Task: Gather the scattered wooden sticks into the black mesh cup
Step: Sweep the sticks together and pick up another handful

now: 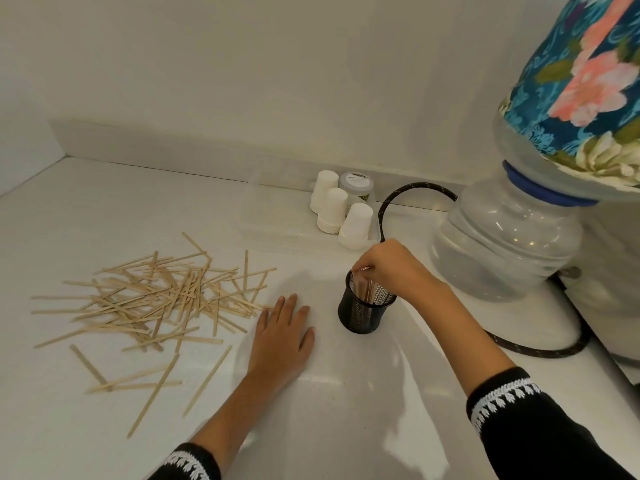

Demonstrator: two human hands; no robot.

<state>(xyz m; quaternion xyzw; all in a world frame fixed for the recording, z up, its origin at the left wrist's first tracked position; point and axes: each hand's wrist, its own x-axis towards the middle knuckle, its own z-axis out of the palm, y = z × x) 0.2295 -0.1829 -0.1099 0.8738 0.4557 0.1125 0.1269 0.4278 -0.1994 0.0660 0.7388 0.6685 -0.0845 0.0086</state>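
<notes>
Only a few thin pale wooden sticks (367,292) stand inside the round black mesh cup (364,308); most of the scattered wooden sticks (156,303) lie heaped on the white counter (346,410), well left of it. The right hand (391,263) pinches those sticks' tops above the rim. The left hand (282,337) rests flat, fingers spread, touching the heap's edge.

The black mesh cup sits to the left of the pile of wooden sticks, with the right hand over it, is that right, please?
Not quite: the head view shows the black mesh cup to the right of the wooden sticks. The right hand is indeed over it.
</notes>
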